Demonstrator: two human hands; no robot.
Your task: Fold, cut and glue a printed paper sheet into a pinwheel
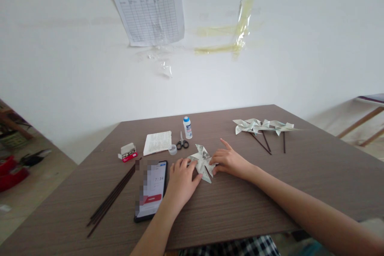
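A cut paper pinwheel (201, 161), printed with small dark text, lies flat on the table between my hands. My left hand (183, 176) rests on its left side, fingers apart, with the thumb near the lower blade. On the right side, my right hand (229, 161) has its thumb and curled fingers closed at a blade's edge, and its index finger points up. What lies under the fingertips is partly hidden. Just behind the paper are black-handled scissors (182, 144) and a roll of clear tape (173, 150).
A phone (151, 188) lies beside my left forearm, with several dark sticks (114, 196) to its left. Farther back are a small red-and-white box (129, 153), stacked paper (157, 143) and a blue-capped glue bottle (187, 128). Finished pinwheels on sticks (255, 126) lie at the back right.
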